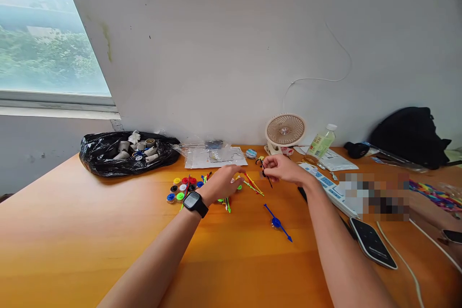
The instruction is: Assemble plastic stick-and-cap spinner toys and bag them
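My right hand (279,169) pinches a thin black plastic arrow (269,180) by its middle, just above the table. My left hand (225,182), with a black watch on the wrist, reaches over a group of small round coloured discs (180,196) and loose arrows. Its thumb and fingers are apart with nothing visible between them, though the palm side is partly hidden. Several red, yellow and green arrows (254,184) lie between my hands. Nearer to me, a blue arrow (276,223) with a round hub rests on what looks like a clear base.
A black plastic bag (126,166) holding cardboard rolls is at the back left. Clear packets (212,156), a fan (285,130) and a bottle (324,142) line the wall. On the right are a power strip (332,192), a phone-like device (373,243), cables and another person's arm (428,209).
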The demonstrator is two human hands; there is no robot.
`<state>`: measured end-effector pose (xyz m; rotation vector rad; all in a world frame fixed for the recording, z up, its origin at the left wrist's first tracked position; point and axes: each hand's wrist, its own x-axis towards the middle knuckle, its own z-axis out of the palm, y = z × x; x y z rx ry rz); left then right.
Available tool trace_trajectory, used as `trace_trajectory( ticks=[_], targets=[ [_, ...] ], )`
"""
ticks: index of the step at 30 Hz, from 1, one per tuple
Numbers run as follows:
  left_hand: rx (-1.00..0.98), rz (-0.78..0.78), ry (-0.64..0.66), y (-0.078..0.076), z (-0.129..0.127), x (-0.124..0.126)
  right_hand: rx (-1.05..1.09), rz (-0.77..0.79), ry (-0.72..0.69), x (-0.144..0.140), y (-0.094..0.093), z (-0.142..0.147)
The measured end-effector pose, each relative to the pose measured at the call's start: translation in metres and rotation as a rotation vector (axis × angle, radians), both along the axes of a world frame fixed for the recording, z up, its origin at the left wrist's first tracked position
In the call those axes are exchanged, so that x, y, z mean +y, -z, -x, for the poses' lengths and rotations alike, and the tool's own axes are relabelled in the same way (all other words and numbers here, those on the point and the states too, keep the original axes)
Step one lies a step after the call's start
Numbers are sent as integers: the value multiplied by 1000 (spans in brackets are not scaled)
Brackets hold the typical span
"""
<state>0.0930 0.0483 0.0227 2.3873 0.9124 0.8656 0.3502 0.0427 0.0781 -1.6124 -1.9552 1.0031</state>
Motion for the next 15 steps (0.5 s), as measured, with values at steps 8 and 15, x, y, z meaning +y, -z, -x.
trace_trajectory(
  ticks=[8, 15],
  targets=[
    [-452, 156, 169, -30, -10, -6, 485, -89, -119, -2, -3, 46],
    [-387, 170, 180, -34, 3, -4, 510, -17, -207, 3, 10, 58]
  ],
)
